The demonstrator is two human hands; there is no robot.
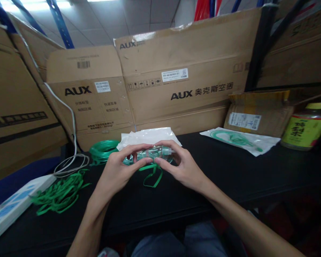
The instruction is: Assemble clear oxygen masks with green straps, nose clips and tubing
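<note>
My left hand and right hand both grasp the clear plastic piece, over the black table, near the white packet. A green strap shows just below it.

Can count two hands, one clear plastic assembly, one green tubing coil, one power strip, one jar; cannot count exactly the piled green straps.

On my feed, the head-worn camera faces forward and down from close behind the left hand and right hand, over the surface's near edge, toward cardboard boxes along its far edge.
</note>
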